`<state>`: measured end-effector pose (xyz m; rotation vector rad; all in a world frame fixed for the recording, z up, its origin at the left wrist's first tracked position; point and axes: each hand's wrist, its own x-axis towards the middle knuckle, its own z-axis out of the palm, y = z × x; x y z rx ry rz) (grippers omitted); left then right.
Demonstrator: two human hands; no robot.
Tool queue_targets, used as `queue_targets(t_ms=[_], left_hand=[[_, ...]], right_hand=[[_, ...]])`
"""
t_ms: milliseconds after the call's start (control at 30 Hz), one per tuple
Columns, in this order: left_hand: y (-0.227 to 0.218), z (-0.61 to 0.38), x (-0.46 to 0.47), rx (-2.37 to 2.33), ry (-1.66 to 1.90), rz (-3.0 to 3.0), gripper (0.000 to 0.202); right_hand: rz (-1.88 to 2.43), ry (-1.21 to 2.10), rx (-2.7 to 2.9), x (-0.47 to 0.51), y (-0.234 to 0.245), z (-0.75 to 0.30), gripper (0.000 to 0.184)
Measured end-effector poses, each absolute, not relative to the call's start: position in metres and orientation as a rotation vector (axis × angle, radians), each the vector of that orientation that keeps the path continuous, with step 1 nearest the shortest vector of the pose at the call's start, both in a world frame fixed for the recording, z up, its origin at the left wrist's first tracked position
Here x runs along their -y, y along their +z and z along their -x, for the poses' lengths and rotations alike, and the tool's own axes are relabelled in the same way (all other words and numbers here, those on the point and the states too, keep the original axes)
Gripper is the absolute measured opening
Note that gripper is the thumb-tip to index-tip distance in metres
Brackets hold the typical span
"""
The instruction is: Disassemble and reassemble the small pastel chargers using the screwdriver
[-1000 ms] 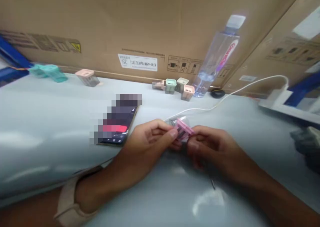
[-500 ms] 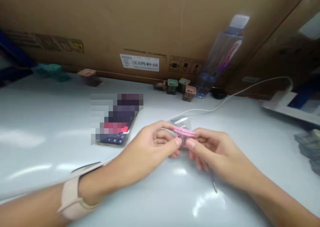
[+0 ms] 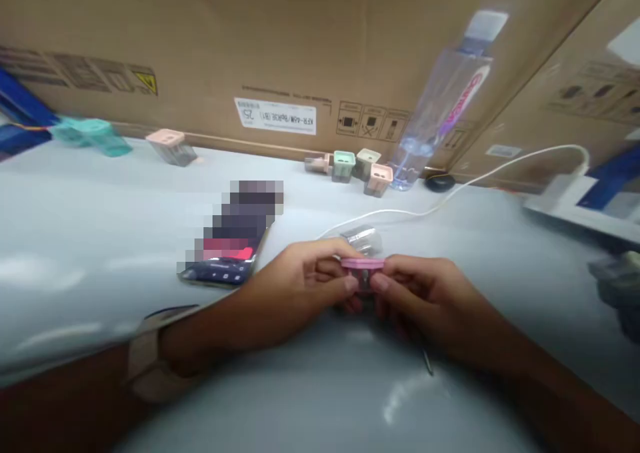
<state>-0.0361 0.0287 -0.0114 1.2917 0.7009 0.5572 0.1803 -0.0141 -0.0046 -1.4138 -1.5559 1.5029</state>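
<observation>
Between my hands is the pink top part of a pencil sharpener, with dark metal showing under its rim. My left hand pinches its left side between thumb and index finger. At the opposite side, the thumb and fingers of my right hand are closed on the same piece. A thin metal rod sticks out below my right hand; its other end is hidden, so I cannot tell how it is held. Just behind the pink part, a clear plastic container lies on the white table.
Several two-hole pencil sharpeners stand along the cardboard box. A water bottle leans there. A phone lies left of my hands. A white cable crosses behind them. Grey pieces sit at the right edge.
The pink sharpener part has turned slightly, its rim now more level and its metal side more visible. Both hands keep their pinch. My forearms look darker, and the view has shifted a little.
</observation>
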Motion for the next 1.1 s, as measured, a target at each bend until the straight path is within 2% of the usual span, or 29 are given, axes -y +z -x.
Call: queue_targets(t_ms=[200, 567, 967, 1100], left_hand=[[-0.010, 0.038, -0.033, -0.637, 0.536, -1.350, 0.011], [-0.009, 0.043, -0.033, -0.648, 0.542, -1.437, 0.014], [-0.010, 0.055, -0.039, -0.583, 0.589, -1.878, 0.022], [-0.007, 0.056, -0.040, -0.583, 0.592, -1.964, 0.020]], right_hand=[[1.341, 1.517, 1.594, 0.015, -0.009, -0.183, 0.035], [1.301, 1.440, 1.694, 0.017, -0.017, -0.188, 0.030], [1.170, 0.925, 2.070, 0.015, -0.019, -0.194, 0.019], [1.141, 0.856, 2.110, 0.015, -0.019, -0.194, 0.019]])
